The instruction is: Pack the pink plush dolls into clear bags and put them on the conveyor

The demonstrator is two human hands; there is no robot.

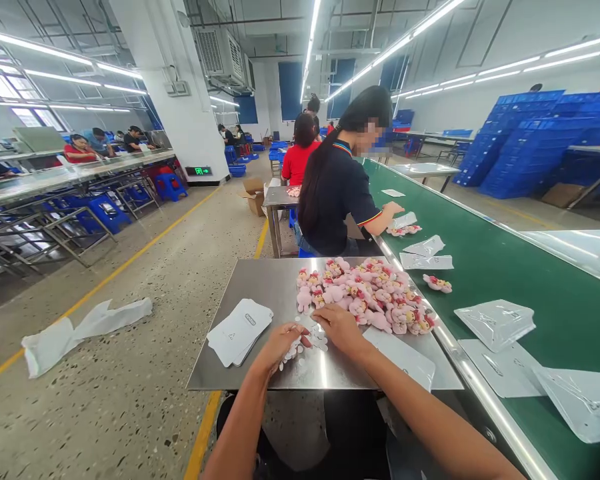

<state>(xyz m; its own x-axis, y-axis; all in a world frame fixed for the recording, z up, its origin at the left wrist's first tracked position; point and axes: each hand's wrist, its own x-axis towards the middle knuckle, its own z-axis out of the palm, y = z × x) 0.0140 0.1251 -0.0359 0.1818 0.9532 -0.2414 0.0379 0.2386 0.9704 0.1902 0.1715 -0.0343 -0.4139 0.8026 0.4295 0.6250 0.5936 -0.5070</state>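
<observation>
The left hand (279, 343) partly hides the white discs (293, 349); the green belt (500, 267) is cropped.

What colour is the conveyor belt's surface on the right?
The conveyor belt is green, in the head view.

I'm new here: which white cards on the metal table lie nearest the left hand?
The stack left of the left hand, triangle on top; the white card by the right forearm lies farther off.

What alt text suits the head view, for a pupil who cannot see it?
A person's left hand and right hand reach among small white discs on a metal table, the right beside a heap of pink plush toys. White cards lie stacked left of the hands; packets lie on a green belt to the right.
</observation>
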